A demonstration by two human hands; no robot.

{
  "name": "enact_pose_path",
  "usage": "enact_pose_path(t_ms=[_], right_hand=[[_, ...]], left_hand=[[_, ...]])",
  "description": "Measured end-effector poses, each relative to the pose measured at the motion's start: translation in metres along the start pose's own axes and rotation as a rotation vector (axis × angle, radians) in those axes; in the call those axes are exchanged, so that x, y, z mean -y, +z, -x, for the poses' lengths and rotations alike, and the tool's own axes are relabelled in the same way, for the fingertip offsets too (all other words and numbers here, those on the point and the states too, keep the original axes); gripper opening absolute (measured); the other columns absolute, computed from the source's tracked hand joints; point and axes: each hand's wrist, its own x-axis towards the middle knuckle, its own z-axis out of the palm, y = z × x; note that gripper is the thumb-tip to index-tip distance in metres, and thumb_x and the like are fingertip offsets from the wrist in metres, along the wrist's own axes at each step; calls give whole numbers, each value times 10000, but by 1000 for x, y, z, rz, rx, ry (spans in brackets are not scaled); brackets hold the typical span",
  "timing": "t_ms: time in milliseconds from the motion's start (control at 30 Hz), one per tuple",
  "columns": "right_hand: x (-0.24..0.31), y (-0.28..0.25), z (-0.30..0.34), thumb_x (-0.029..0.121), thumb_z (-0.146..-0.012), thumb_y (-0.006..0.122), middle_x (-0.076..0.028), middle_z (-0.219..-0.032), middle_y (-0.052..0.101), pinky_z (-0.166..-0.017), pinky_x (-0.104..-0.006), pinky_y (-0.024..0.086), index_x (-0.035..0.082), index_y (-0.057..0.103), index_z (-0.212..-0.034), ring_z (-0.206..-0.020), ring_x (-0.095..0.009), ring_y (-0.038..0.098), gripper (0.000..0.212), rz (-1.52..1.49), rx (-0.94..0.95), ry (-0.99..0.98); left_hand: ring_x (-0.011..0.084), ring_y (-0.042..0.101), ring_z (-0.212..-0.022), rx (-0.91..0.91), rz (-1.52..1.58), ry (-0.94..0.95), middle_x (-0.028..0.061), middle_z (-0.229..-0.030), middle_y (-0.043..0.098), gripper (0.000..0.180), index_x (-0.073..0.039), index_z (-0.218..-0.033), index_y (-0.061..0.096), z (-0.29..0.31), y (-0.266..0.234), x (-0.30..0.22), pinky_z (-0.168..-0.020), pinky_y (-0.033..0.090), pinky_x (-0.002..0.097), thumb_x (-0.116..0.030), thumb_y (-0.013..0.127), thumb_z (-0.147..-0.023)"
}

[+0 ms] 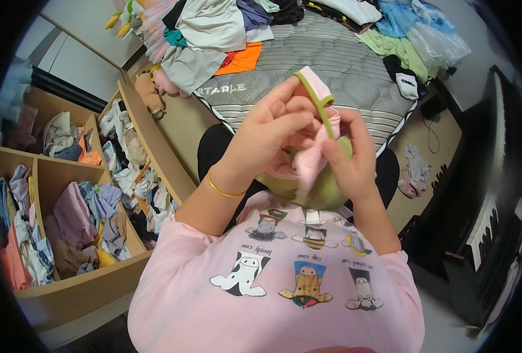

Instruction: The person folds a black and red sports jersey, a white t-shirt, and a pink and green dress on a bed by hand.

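A small pink garment (311, 157) with olive-green edging is bunched between my two hands in front of my chest. My left hand (272, 126), a gold bangle on its wrist, has its fingers curled into the cloth, and a trimmed pink band stands up above them. On the other side my right hand (356, 156) pinches the garment between thumb and fingers. Olive-green cloth (325, 185) hangs below the hands over my lap; whether it belongs to the same garment I cannot tell. The folds hide the garment's exact kind.
At left stand open wooden drawers (172, 167) with compartments of folded clothes. Ahead is a grey striped mattress (320, 59) bearing clothing piles and a blue plastic bag (417, 20). A black piano (479, 194) stands at right; clothes (414, 170) lie on the floor beside it.
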Motion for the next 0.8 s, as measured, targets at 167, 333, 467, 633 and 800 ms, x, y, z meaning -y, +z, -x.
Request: enact_pose_path(t_ms=[167, 333, 467, 633, 800], right_hand=[[-13, -9, -3, 152, -1025, 647, 16, -1018, 630, -769, -211, 485, 20, 599, -1273, -880, -32, 575, 285, -396, 52, 416], [-21, -23, -1, 217, -1090, 523, 35, -1025, 650, -740, -189, 471, 41, 591, -1420, -834, -19, 557, 380, -333, 268, 525], [-7, -47, -10, 240, -1118, 442, 2, -965, 684, -686, -172, 457, 77, 472, -1546, -751, -20, 562, 459, -394, 361, 554], [-3, -50, -13, 146, -1034, 497, -175, -1032, 744, -587, -183, 474, 62, 257, -1630, -579, -96, 603, 647, -662, 261, 366], [13, -56, -6, 128, -937, 609, -214, -1030, 740, -537, -192, 466, -43, 234, -1606, -583, -88, 604, 785, -605, 314, 429]], left_hand=[[167, 649, -1084, 43, -439, 306, 139, -1235, 626, 569, 14, -1531, 383, -6, -3, 25, -870, 536, 286, 34, 489, -972], [396, 578, -1106, 3, -1076, 331, 201, -1193, 583, 415, 45, -1296, 543, -7, -10, 19, -1019, 460, 413, -66, 592, -899], [423, 540, -1193, 1, -1410, 267, 211, -1251, 557, 453, 9, -1257, 573, 0, -29, 41, -995, 463, 463, -158, 676, -849], [366, 696, -873, 224, -1952, -45, 187, -921, 717, 264, -31, -999, 693, -4, -47, 55, -732, 542, 473, -251, 685, -853], [350, 716, -744, 13, -1777, 96, 147, -784, 725, 242, -60, -866, 733, -12, -17, 45, -656, 565, 436, -268, 624, -924]])
